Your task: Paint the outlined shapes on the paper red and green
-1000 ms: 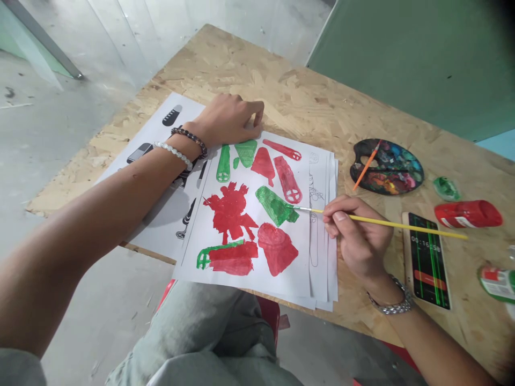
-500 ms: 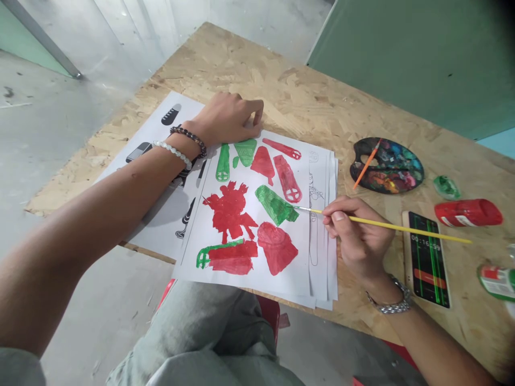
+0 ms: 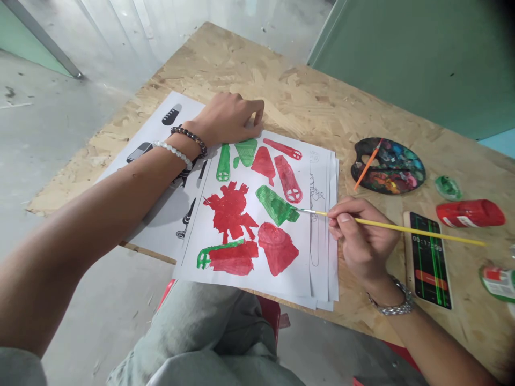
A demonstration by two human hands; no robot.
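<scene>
A thin yellow paintbrush [image 3: 386, 225] is pinched in my right hand [image 3: 360, 241], its tip touching the lower right end of a green painted shape [image 3: 276, 205]. That shape is on a white sheet [image 3: 281, 284] with several other red and green painted shapes, on top of a few more sheets. My left hand [image 3: 235, 117] rests at the sheet's top edge with its fingers curled in and nothing visible in them. Its fingertips are partly hidden. Under my left forearm is another sheet with black printed pictures [image 3: 139, 153].
On the right of the wooden table [image 3: 241, 64] are a paint palette [image 3: 396, 179] with an orange brush [image 3: 368, 165] across it, a green-stained lid [image 3: 448, 187], a red paint bottle [image 3: 470, 213], a phone [image 3: 429, 268] showing a timer and a green-and-white container [image 3: 497, 281].
My right hand and the yellow brush have shifted slightly right, with the brush tip still at the end of the green shape. My left hand stays put.
</scene>
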